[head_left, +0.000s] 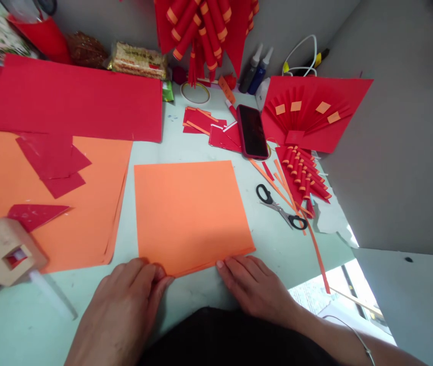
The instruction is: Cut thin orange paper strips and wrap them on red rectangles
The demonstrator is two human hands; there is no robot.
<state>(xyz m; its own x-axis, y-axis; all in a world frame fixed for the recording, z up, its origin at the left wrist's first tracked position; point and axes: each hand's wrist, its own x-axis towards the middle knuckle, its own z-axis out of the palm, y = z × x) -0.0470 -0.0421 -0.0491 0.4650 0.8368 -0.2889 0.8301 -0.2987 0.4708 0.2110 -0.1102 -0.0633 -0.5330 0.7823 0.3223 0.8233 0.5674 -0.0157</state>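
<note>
A sheet of orange paper point(193, 213) lies in front of me on the pale green tabletop, with a second layer showing along its near edge. At its near left corner my left hand point(124, 300) pinches the paper, thumb along the edge and fingers curled. Farther right on that same edge, my right hand point(252, 284) has its thumb and fingers closed at the paper. Black-handled scissors point(280, 208) lie open to the right of the sheet, apart from both hands.
Left are a glue gun point(4, 251), larger orange sheets point(97, 203) and red paper point(86, 101). A phone point(252, 131) rests among paper scraps. Red paper firecracker decorations point(304, 173) and a fan-folded red card point(315, 114) stand right, near the grey partition point(399, 127). Glue bottles point(256, 71) stand behind.
</note>
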